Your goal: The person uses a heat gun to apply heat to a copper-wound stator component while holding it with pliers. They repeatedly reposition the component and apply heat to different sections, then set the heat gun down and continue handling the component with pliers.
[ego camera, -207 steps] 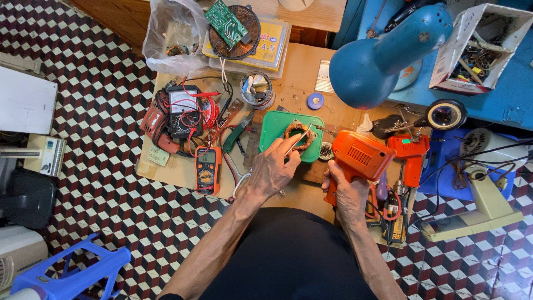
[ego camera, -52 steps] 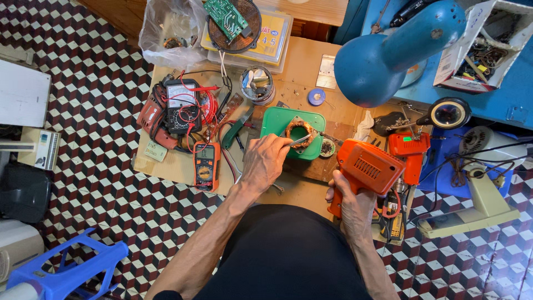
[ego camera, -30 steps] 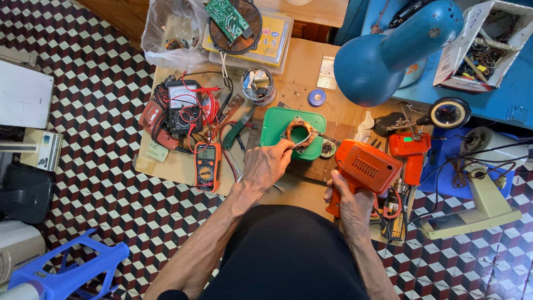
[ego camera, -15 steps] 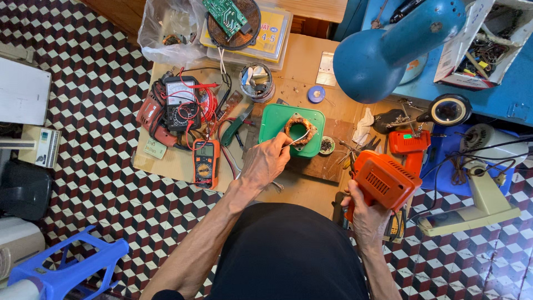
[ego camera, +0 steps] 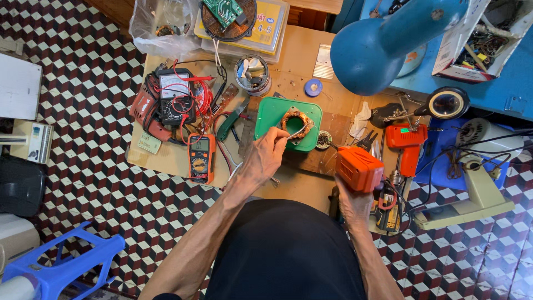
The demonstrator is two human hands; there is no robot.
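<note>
On the left of the worn wooden surface [ego camera: 166,166], an analogue meter [ego camera: 175,97] sits in a tangle of red and black leads, and just below it lies a slim orange digital multimeter [ego camera: 200,158]. Green-handled pliers [ego camera: 230,123] lie beside them. The left hand [ego camera: 265,158] reaches forward from the bare forearm, its fingertips pinched narrowly on a thin pale wire that runs up to the copper coil [ego camera: 296,123]. That coil, a rough ring of orange-brown windings, rests on a rounded green plastic tray [ego camera: 266,114] near the middle of the surface. A small round tin [ego camera: 323,139] sits just beside the tray's right edge. Further back stand a round metal part [ego camera: 252,75] and a blue tape roll [ego camera: 313,87]. The right hand [ego camera: 352,205] is closed around the handle of a boxy orange soldering gun [ego camera: 360,168], held at the near edge, apart from the coil. A second orange gun-shaped tool [ego camera: 408,141] lies to the right. A glossy blue lamp shade [ego camera: 383,47] hangs overhead, above a round magnifier [ego camera: 447,103].
</note>
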